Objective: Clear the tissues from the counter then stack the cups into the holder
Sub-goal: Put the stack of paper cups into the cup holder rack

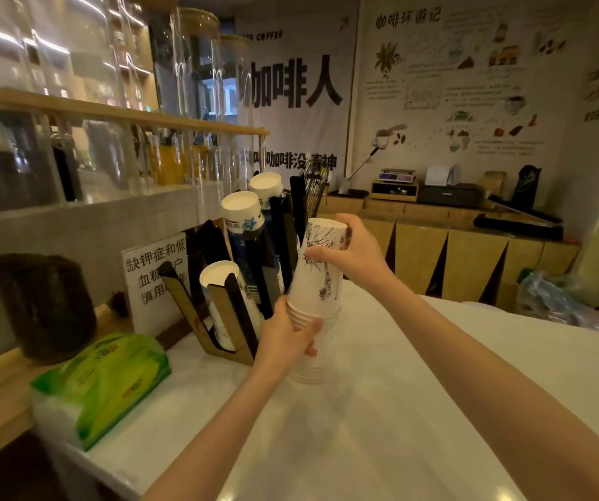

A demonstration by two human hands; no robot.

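A stack of white paper cups (314,283) with black line drawings stands upside down on the white counter (417,392). My left hand (289,336) grips the stack's lower rims. My right hand (350,249) holds the top cup near its base. Just left of the stack is the slanted wood-and-black cup holder (232,316). It carries a white cup stack (218,274) in its front slot and two blue-printed cup stacks (242,211) behind. A green tissue pack (106,377) lies at the counter's left edge.
A white sign (153,276) with Chinese text leans behind the holder. A dark jar (44,305) sits on the wooden ledge at left, under glass shelving. A cabinet (453,254) with equipment runs along the far wall. A plastic bag (558,301) lies at right.
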